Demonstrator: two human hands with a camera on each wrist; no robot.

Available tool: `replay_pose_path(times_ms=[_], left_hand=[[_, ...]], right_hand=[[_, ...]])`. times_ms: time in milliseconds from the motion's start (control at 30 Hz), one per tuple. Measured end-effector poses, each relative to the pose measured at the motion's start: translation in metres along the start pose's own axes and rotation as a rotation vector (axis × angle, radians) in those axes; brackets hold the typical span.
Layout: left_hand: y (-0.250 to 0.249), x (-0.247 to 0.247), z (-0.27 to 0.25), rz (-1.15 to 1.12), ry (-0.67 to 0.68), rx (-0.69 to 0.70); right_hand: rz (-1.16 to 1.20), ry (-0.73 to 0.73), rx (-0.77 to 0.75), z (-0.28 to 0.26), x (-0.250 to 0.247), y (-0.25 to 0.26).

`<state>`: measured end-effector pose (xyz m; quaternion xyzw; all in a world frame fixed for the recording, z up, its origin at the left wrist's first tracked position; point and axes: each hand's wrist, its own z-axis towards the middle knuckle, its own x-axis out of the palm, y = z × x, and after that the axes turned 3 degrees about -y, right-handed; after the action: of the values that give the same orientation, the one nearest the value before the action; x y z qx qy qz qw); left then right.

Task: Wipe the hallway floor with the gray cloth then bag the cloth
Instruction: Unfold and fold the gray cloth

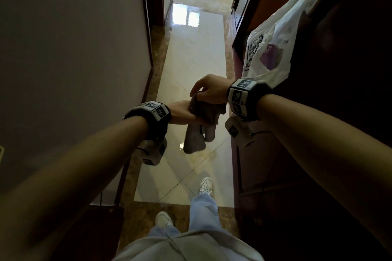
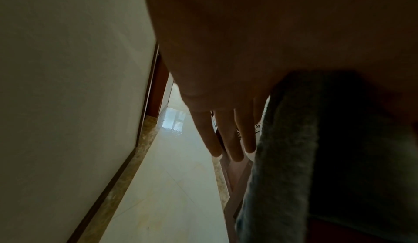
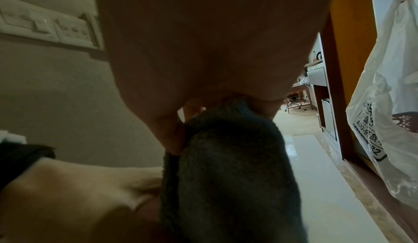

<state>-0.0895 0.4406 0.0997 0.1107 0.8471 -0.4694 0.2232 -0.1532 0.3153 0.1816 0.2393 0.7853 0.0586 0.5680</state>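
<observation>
A: Where is the gray cloth (image 1: 202,121)?

B: Held up in the air between the person's two hands, above the pale hallway floor (image 1: 191,65). It is folded over, and two loose ends hang down below the hands.

A: How does the right hand (image 1: 209,89) hold it?

B: From above. Its fingertips are curled down and pinch the cloth's top edge. The right wrist view shows the thumb (image 3: 169,136) pressed against the side of the dark fabric.

A: And the left hand (image 1: 182,112)?

B: It lies under and against the cloth, reaching in from the left. In the left wrist view three fingers (image 2: 228,136) run out straight, side by side, with the cloth draped over the hand's thumb side. The thumb itself is hidden, so whether it clamps the fabric cannot be told; the hand seems to carry the cloth more than grip it.

A: The bag?

B: A white plastic bag (image 1: 273,42) with black print hangs at the dark wooden cabinet (image 1: 265,154) on the right, just beyond the right wrist. Something purple shows through it.
</observation>
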Motion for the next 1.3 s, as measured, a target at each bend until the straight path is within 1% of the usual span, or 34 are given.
replay_pose_path(times_ms=[67,233,300,433,600,700,833,1033,1133,1300], left_hand=[[0.002,0.001,0.003,0.024,-0.044,0.008],[0.011,-0.006,0.003,0.207,-0.192,-0.031],[0.016,-0.01,0.002,0.269,-0.23,-0.067],[0.024,-0.021,-0.003,0.358,-0.24,-0.088],[0.029,-0.035,-0.007,0.378,-0.282,-0.076],[0.03,-0.041,-0.008,0.428,-0.31,-0.054],[0.032,-0.049,-0.009,0.427,-0.354,-0.032],[0.026,-0.054,-0.011,0.453,-0.437,-0.007],[0.024,-0.054,-0.011,0.435,-0.4,0.005],[0.013,-0.049,-0.013,0.359,-0.261,0.012]], right_hand=[[-0.028,-0.003,-0.004,0.0,0.003,-0.002],[-0.097,-0.023,0.024,0.0,0.005,-0.013],[-0.116,-0.026,0.037,-0.001,0.002,-0.017],[-0.192,0.001,0.046,-0.002,-0.002,-0.026],[-0.29,0.026,0.037,-0.002,0.003,-0.032],[-0.292,0.013,0.045,-0.002,0.004,-0.032],[-0.245,-0.036,0.073,-0.003,0.002,-0.034],[-0.244,-0.053,0.099,-0.004,0.001,-0.036],[-0.225,-0.088,0.102,-0.008,-0.001,-0.041],[-0.203,-0.087,0.109,-0.014,0.0,-0.05]])
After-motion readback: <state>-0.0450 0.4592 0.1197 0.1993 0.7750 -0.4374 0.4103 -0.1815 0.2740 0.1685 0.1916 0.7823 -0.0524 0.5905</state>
